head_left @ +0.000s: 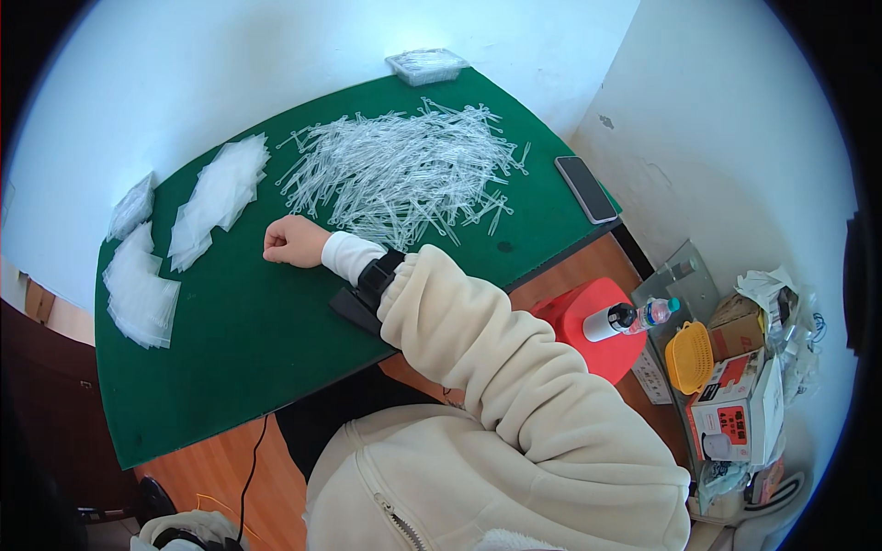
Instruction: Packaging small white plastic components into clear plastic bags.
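Note:
My right hand (296, 241) is over the green table, its fingers curled into a fist; whatever may be inside is hidden. Just beyond it spreads a big loose pile of small clear plastic two-pronged picks (400, 170), some with a ring-shaped end. Left of the hand, a fanned stack of flat clear plastic bags (218, 202) lies on the cloth. Another fanned stack of bags (142, 289) is nearer the table's left edge. My left hand does not show; only a cream sleeve with a dark strap appears at the lower left.
A green-covered table (230, 367) curves around in front of me. At its back stands a clear plastic box (427, 65); a clear packet (133, 207) lies far left. A phone (586, 189) rests by the right edge. A red stool (597, 354) holds bottles, beside shelves with a yellow basket (689, 357).

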